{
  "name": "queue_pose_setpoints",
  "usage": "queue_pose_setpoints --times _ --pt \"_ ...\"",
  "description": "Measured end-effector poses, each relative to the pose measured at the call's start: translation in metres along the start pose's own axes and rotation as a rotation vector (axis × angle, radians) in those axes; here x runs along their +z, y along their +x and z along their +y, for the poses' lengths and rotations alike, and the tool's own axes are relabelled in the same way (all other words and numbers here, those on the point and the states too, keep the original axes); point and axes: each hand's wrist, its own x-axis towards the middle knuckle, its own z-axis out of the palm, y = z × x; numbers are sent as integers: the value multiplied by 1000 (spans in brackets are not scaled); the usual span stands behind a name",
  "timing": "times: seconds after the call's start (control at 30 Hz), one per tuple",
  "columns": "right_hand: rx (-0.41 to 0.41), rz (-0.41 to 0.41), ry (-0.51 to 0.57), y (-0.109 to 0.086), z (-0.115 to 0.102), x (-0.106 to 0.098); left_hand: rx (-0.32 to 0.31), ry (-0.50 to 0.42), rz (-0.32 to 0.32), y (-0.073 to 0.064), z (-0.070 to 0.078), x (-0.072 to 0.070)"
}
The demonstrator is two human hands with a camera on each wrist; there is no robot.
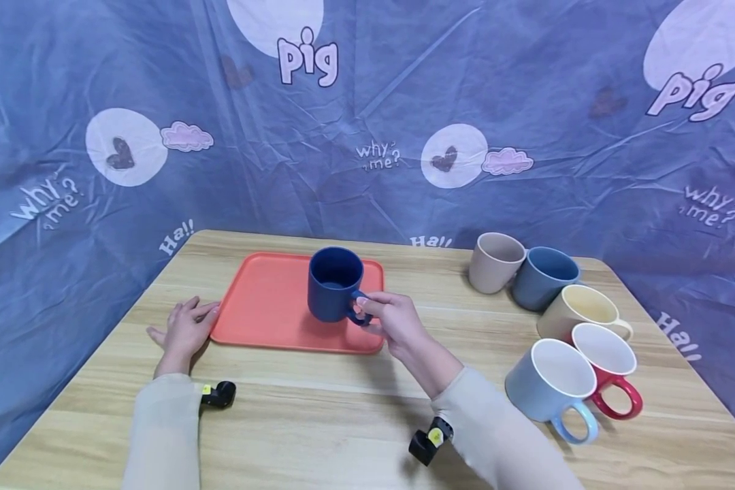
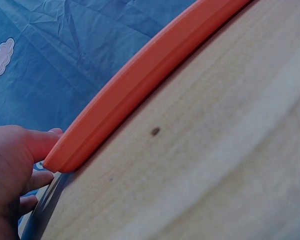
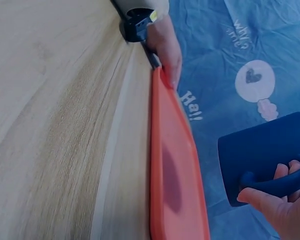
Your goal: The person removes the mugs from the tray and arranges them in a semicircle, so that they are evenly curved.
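A dark blue mug (image 1: 334,289) hangs upright over the right half of a red-orange tray (image 1: 263,299). My right hand (image 1: 398,320) grips its handle, with fingers curled through it in the right wrist view. Air shows between the mug (image 3: 262,155) and the tray (image 3: 177,200), where its shadow falls. At the tray's left edge rests my left hand (image 1: 186,330), fingers loosely spread and touching the rim. In the left wrist view, the thumb side of that hand (image 2: 12,175) lies against the tray's corner (image 2: 65,157).
Several mugs stand at the table's right: a grey-beige mug (image 1: 496,265), a slate-blue mug (image 1: 542,282), a cream mug (image 1: 572,313), a red mug with white inside (image 1: 609,374) and a light blue mug (image 1: 545,391). A blue printed cloth (image 1: 367,122) hangs behind the wooden table (image 1: 300,422).
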Motion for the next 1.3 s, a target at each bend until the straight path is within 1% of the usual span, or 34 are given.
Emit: queue_pose_setpoints --times 0.27,0.5,0.67,0.97,1.13,1.3 --pt "-45 35 45 -17 -5 -20 -28 -4 -10 0 0 -2" --pt "-64 60 72 -32 0 -41 -11 -17 8 -2 0 -1" --pt "-70 81 79 -43 3 -57 -4 -15 13 -2 1 -2" --pt "-59 109 73 -58 9 -84 -6 -11 3 -1 1 0" --pt "-52 130 82 -65 14 -95 -11 -19 3 -1 1 1" --pt "-70 154 100 -73 20 -104 -19 -24 4 -1 1 1"
